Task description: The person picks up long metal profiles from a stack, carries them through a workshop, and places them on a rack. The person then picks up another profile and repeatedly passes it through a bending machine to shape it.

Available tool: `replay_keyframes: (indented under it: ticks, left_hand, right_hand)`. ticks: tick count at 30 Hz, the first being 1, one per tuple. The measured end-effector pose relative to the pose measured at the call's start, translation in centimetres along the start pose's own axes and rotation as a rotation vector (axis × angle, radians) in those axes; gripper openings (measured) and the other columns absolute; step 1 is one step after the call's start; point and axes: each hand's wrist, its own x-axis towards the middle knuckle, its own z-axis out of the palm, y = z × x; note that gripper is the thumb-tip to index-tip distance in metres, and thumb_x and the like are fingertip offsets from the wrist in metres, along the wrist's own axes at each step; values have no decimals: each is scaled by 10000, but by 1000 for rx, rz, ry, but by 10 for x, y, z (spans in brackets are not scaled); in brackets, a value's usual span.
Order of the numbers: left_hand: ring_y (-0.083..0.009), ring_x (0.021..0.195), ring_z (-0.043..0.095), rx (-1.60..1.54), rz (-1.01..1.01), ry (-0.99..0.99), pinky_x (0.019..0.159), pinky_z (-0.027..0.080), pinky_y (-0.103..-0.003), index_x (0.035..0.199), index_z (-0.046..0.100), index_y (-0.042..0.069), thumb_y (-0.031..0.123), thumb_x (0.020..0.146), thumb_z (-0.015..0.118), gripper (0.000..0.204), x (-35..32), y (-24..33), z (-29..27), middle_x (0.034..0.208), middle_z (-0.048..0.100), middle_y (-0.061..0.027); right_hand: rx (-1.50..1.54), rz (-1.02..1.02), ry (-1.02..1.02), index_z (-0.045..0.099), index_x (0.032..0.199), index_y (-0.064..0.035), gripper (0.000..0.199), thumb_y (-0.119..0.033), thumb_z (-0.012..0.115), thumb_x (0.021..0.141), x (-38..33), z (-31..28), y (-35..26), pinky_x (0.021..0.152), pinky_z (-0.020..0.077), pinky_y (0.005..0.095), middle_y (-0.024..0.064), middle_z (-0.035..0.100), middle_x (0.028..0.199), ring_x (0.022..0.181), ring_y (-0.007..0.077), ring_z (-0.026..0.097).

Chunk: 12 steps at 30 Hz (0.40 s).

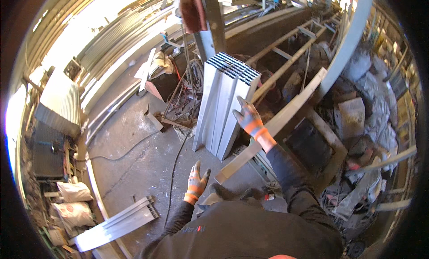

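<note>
My right hand [248,119], in a grey and orange work glove, lay flat and spread against the near face of the bundle of aluminium profiles [225,102], fingers open and pressing rather than gripping. The bundle stood on end on the concrete floor [134,165], leaning a little away from me, its hollow dark-edged ends showing at the top. My left hand [195,183], gloved the same way, hung below and left of the bundle with fingers loosely spread, holding nothing and touching nothing.

Well left of the bundle, near the wall, two whitish sacks [73,201] lay one by the other, the lower with a reddish mark too blurred to make out. A dark red cloth [193,11] hung above the bundle's top.

A long flat metal bar [272,125] ran slanting just right of the bundle, passing beside my right wrist. A black cable [174,169] trailed across the floor left of the bundle's foot. Farther left and nearer me lay a shorter stack of profiles [118,223]. The floor between that stack and the bundle was open; right of the bundle, frames and scrap [357,125] crowded close.
</note>
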Motion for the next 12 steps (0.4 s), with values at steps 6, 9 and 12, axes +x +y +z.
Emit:
replay_keyframes:
  ticks: [6, 9, 12]
  left_hand:
    - [-492, 1484, 559, -69, -238, 76, 1236, 475, -520, 1603, 520, -32, 366, 1042, 786, 737, -46, -91, -58, 1592, 585, -322]
    - [-481, 1464, 586, -121, -338, 106, 1232, 489, -520, 1604, 519, -36, 381, 1020, 810, 774, -63, -143, -86, 1559, 606, -325]
    - [-397, 1322, 709, -88, -425, 62, 1174, 543, -492, 1621, 539, -14, 387, 994, 855, 808, -61, -189, -115, 1564, 636, -258]
  right_hand:
    - [-364, 21, -103, 491, 1665, -52, 802, -357, 792, 988, 182, 158, 28, 1179, 517, 527, 261, 706, 1448, 1339, 451, 664]
    - [-433, 98, -108, 382, 1736, -72, 935, -328, 816, 948, 243, 215, 57, 1254, 456, 537, 312, 623, 1538, 1427, 497, 593]
    - [-460, 228, -293, 171, 1825, -118, 1208, -420, 885, 899, 287, 273, 114, 1378, 301, 523, 330, 357, 1788, 1641, 478, 401]
